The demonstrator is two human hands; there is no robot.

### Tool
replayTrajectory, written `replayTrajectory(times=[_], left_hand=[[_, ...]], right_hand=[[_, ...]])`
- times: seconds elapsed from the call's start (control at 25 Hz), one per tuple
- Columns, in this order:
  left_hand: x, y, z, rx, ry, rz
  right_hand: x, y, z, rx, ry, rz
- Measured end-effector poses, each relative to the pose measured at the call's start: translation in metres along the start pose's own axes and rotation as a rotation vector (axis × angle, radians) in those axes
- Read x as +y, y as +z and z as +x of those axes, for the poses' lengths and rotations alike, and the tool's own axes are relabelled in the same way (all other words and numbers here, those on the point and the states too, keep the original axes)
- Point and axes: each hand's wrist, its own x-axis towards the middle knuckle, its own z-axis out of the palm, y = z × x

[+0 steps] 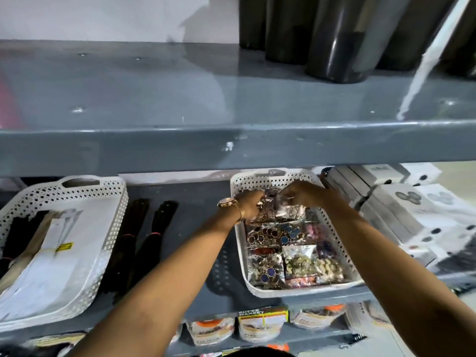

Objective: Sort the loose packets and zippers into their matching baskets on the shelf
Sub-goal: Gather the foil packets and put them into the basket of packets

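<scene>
We are at the white perforated basket (342,243) in the centre right of the frame, both arms reaching up into its far end. Our left hand (251,203), with a gold wristwatch (228,202) on the wrist, and our right hand (305,193) meet over a clear packet of small ornaments (288,210) near the basket's back wall. The fingers of both hands are curled in on that packet, so we read both as closed on it, though blur hides exactly where the fingertips pinch.

Below the hands the basket is already packed with similar clear packets of buttons and trims (296,264), laid flat in rows. This looks like the packet-placing step: settling one more packet into the rear row.

The zippers seem to be the part left over. Two dark bundles of zippers (144,243), each tied with a red band, lie loose on the grey shelf (195,207) between the two baskets. The second white basket (108,202), at the lower left of the frame, holds long dark and pale strips, likely zippers, under white paper sheets (51,253).

The next move, as we judge it, calls for letting the packet lie flat without spilling its neighbours, then drawing both hands back clear of the upper shelf edge (231,148) and crossing left to the loose bundles. White boxes (401,207) stacked at the right play no part.
</scene>
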Motion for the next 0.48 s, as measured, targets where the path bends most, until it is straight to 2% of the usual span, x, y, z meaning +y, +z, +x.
replayTrajectory(times=[0.08, 0.16, 0.32, 0.48], left_hand=[[-0.002, 0.006, 0.000, 0.010, 0.016, 0.089], [-0.007, 0.011, -0.002, 0.054, 0.031, 0.201], [-0.009, 0.017, -0.007, 0.049, 0.043, 0.380], [-0.017, 0.017, -0.014, 0.056, -0.012, 0.373]], right_hand=[[0.010, 0.011, 0.005, -0.039, 0.046, 0.089], [0.014, 0.020, 0.009, 0.029, 0.060, 0.103], [0.011, 0.025, 0.000, 0.145, -0.027, -0.011], [0.006, 0.025, -0.006, 0.239, -0.022, -0.151]])
